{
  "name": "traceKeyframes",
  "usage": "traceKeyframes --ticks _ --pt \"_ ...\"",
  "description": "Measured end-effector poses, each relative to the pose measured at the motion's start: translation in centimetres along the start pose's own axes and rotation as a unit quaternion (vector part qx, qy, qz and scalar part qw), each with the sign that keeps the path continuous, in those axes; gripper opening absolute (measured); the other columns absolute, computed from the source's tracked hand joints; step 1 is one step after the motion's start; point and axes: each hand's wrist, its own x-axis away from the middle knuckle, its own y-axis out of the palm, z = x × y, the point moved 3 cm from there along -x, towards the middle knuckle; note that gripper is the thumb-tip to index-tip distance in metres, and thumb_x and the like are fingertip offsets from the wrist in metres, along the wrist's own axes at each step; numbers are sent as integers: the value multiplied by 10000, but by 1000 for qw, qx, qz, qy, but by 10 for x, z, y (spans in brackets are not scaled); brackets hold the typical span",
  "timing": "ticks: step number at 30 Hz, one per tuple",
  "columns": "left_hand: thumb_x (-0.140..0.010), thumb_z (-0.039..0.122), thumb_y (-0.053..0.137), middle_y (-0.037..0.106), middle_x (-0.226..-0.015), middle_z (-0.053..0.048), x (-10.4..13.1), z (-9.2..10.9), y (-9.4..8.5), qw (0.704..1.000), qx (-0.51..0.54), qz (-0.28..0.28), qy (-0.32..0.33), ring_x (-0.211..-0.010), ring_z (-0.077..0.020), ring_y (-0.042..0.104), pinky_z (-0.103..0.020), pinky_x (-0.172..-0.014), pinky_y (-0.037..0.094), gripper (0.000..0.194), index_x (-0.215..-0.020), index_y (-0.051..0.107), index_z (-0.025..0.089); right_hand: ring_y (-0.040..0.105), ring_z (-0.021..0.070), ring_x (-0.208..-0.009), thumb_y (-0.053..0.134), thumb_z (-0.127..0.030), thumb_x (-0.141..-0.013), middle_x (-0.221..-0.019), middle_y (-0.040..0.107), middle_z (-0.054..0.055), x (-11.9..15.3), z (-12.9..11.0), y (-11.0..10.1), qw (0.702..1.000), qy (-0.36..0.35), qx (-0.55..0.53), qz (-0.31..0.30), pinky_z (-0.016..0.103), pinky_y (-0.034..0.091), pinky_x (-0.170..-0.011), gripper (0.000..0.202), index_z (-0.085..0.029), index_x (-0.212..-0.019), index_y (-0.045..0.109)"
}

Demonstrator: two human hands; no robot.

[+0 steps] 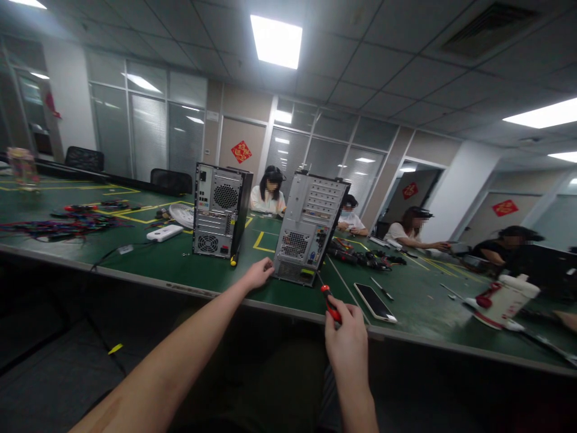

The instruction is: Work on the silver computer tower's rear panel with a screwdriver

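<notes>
A grey and black computer tower (295,207) stands upright on the green table, its back panel with ports and vents facing me. My left hand (260,273) is at its lower left edge, fingers bent against the case; the fingertips are partly hidden. In my right hand (348,328) is a screwdriver (331,304) with a red and black handle. Its thin shaft points up toward the tower's lower right corner; I cannot tell whether the tip touches. Just right of that hand lie a smartphone (375,302) and a slim pen-like tool (382,288).
Left of the tower stands a second computer tower (211,222), with a yellow-and-black tool handle (234,260) beside it. Bundled cables (72,222), a white power strip (165,233) and more dark cables (369,255) lie around. A white cup (505,304) stands right. Several people sit across the table.
</notes>
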Motion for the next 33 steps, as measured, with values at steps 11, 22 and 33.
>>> traceKeyframes --ticks 11,22,33 --pt "-904 321 550 712 -1011 -46 1 0 0 1000 12 0 -1 -908 -183 651 -294 -851 495 134 -961 604 213 682 261 -788 480 -558 -907 -896 727 132 -2 1 3 995 96 -35 -19 352 485 -731 529 -140 -1162 678" --pt "-903 314 546 713 -1005 -46 -2 -3 2 1000 6 1 -5 -930 -186 649 -299 -872 494 136 -972 605 213 635 236 -912 419 -298 -888 -1105 640 123 0 -6 -6 1000 -17 13 4 343 467 -790 288 -197 -1021 653" --pt "-911 334 542 713 -1035 -48 -3 -7 3 1000 15 -7 -2 -943 -187 651 -296 -857 495 160 -994 606 214 618 204 -590 450 -591 -926 -667 647 21 0 -2 2 990 127 -48 -47 271 380 -583 378 -234 -926 573"
